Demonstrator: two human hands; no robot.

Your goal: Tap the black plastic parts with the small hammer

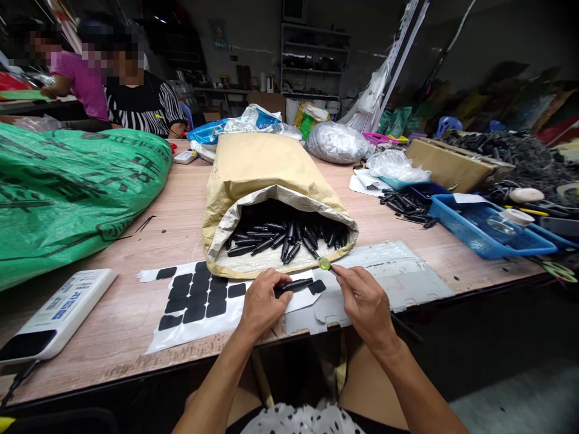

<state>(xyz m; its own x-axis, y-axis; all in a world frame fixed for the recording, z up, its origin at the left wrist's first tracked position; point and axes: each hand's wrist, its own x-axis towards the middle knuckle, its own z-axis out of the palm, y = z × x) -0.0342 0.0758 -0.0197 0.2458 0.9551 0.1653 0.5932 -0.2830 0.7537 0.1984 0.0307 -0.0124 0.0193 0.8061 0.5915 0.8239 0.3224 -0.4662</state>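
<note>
My left hand [265, 306] grips a slim black pen-shaped tube [298, 284] that points right, low over the table. Between the fingers of my right hand [367, 304] is a small thin tool with a round yellow-green end [324, 263]; its exact kind is unclear. A loose black square patch [317, 287] lies between the two hands. Just beyond them, a tan woven sack [271, 160] lies with its mouth facing me, full of black tubes [266, 238]. Left of my left hand, a white sheet [158, 343] carries several black rounded-square stickers [194, 311].
A grey sheet [407, 271] lies under my right hand. Blue trays [470, 238], a cardboard box [452, 166] and a heap of black parts [534, 169] stand right. A green sack [67, 193] and a white device [67, 307] lie left. Two people sit behind.
</note>
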